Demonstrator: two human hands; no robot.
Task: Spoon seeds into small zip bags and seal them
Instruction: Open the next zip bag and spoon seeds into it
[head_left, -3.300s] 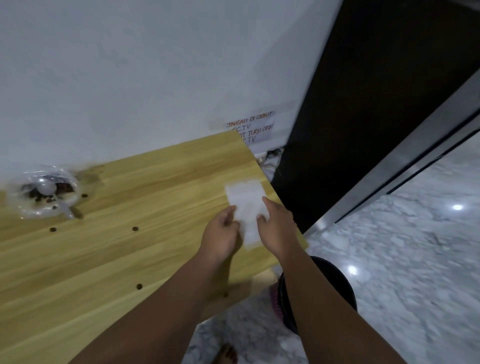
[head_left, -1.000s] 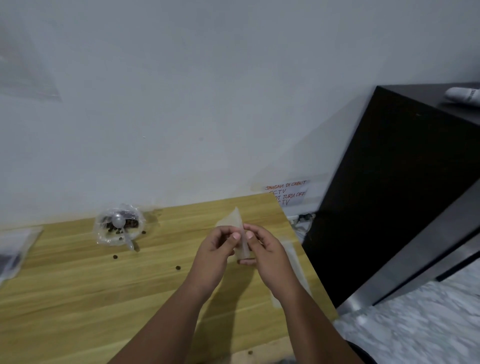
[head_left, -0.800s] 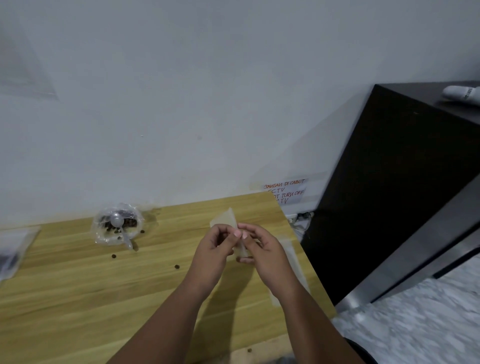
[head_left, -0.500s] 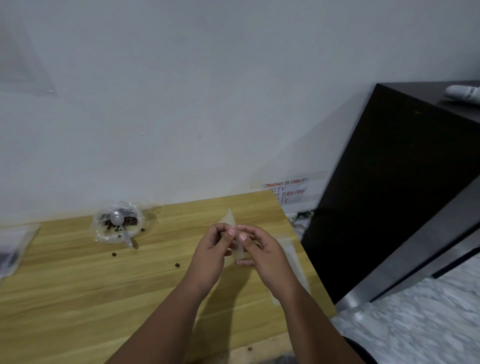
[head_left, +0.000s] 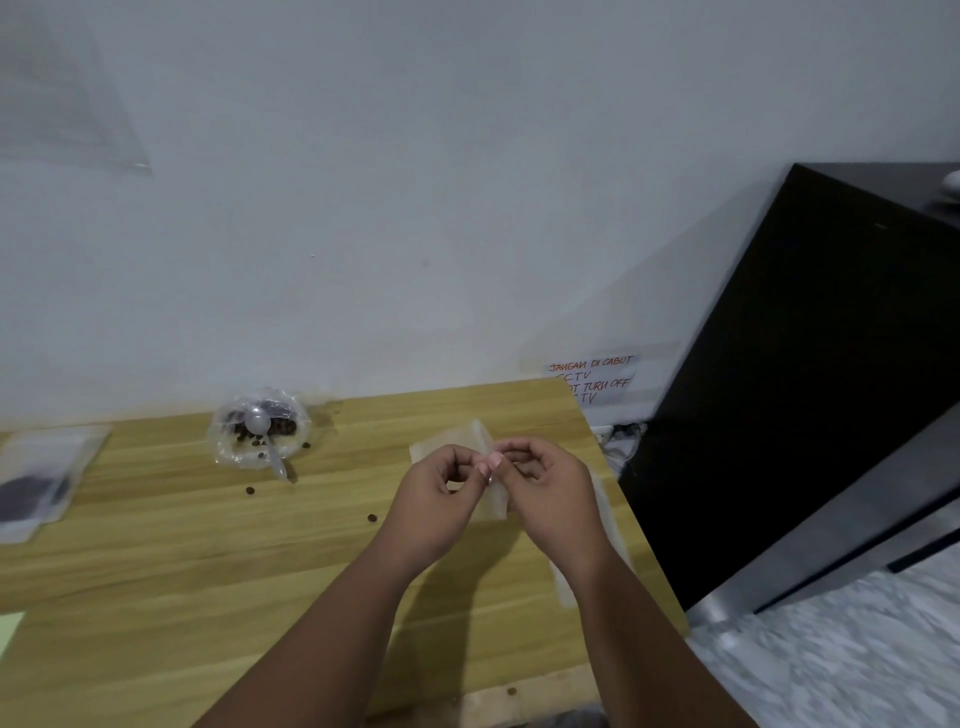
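Left hand (head_left: 431, 499): curled, thumb and forefinger pinching the small clear plastic zip bag (head_left: 462, 440), centre of frame.
Right hand (head_left: 553, 493): curled as well, pinching the same bag right alongside, fingertips of both hands almost touching.
Bag in hand: held just above the light wooden table (head_left: 156, 545), looking empty. Mouth probably being worked open.
Seed supply: crumpled clear plastic wrap of dark brown seeds (head_left: 278, 428), centre left by the wall, with a white plastic spoon (head_left: 258, 423) lying in it, untouched.
Done so far: one flat clear bag with a dark filling (head_left: 36, 483) at the left edge, likely a finished one.
Left to do: open this bag, spoon in seeds, press the zip shut. More rounds likely, judging by the pale strip of spare bags (head_left: 566, 584) under the right forearm.
Strays: a few loose seeds (head_left: 371, 518) scattered on the wood.
Hard to make out: zip strip hidden behind the fingers, so open or closed impossible to tell. Left-edge bag blurred and cut by the frame, seal unreadable. Spare bags mostly covered, count unknown.
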